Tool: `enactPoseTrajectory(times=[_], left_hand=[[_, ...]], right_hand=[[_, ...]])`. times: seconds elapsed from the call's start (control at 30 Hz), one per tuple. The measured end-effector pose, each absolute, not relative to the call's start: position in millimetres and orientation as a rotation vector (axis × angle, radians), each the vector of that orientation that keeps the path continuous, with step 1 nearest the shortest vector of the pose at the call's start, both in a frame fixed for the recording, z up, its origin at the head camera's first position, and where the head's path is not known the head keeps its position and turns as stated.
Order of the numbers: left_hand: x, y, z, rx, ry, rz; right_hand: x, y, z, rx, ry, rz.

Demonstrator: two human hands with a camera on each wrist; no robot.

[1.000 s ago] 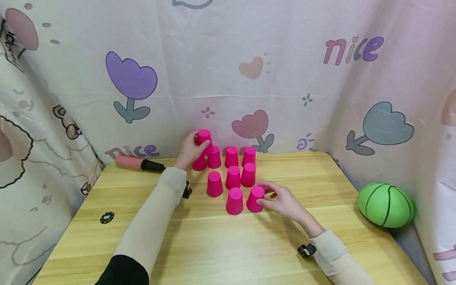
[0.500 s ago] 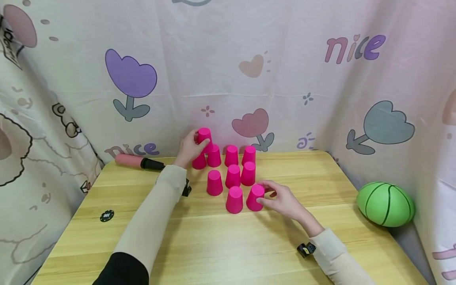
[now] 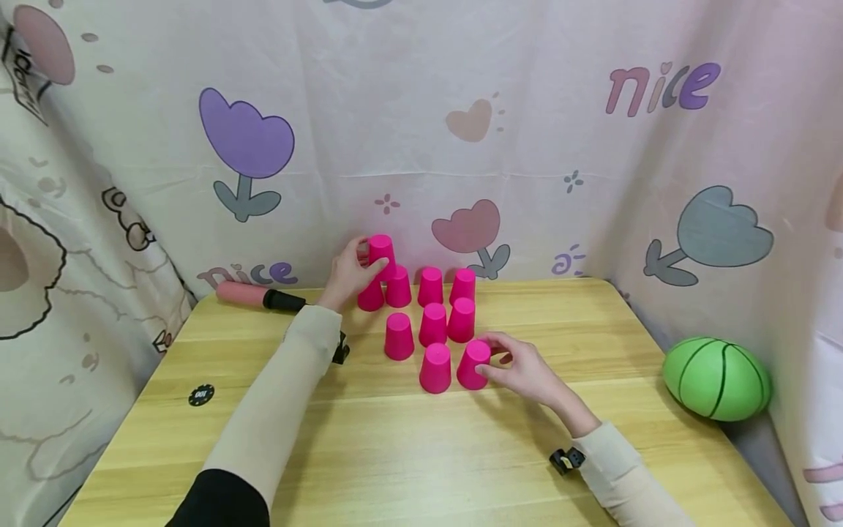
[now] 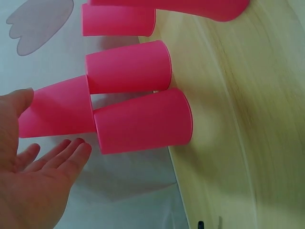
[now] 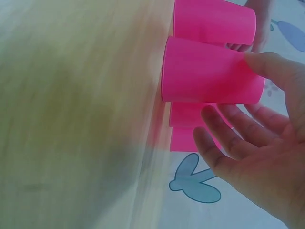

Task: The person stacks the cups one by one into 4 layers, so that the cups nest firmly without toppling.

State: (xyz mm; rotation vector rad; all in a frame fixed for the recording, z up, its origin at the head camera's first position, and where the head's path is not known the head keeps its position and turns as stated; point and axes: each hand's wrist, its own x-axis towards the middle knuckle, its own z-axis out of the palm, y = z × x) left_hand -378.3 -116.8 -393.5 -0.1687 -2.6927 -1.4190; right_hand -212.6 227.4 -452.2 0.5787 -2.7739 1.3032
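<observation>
Several pink cups stand upside down on the table. At the back left, one pink cup (image 3: 382,252) rests across two others, the left one (image 3: 370,296) and the right one (image 3: 398,287). My left hand (image 3: 347,277) holds that upper cup by its narrow end, thumb on the near side; the left wrist view shows the outer fingers loose below the cup (image 4: 59,107). My right hand (image 3: 525,372) pinches the front right cup (image 3: 473,364) on the table, between thumb and index finger. In the right wrist view, its other fingers hang off the cup (image 5: 212,71).
A front cup (image 3: 435,369) stands just left of the right hand's cup. Behind are middle cups (image 3: 399,337) and back cups (image 3: 430,285). A pink hand pump (image 3: 253,294) lies back left, a black chip (image 3: 201,395) at left, a green ball (image 3: 716,379) by the right edge.
Both hands keep their places on the cups. Only the head view shifts slightly.
</observation>
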Motion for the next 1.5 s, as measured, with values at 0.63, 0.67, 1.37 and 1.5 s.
enactPoseTrajectory(times=[0.63, 0.67, 1.37, 1.5], left_hand=[[-349.4, -147.6, -402.8, -0.245, -2.69, -1.46], [-347.7, -149.9, -404.9, -0.258, -2.688, -1.459], [-307.5, -143.3, -433.4, -0.471, -2.729, -1.485], [-303.3, -137.0, -435.6, -0.533, -2.714, -1.492]], right_hand=[[-223.8, 225.4, -411.5, 0.604, -2.661, 1.291], [-224.4, 224.9, -408.9, 0.605, -2.66, 1.288], [-258.5, 207.5, -370.1, 0.592, -2.636, 1.313], [-264.8, 202.6, -366.3, 0.596, -2.644, 1.303]])
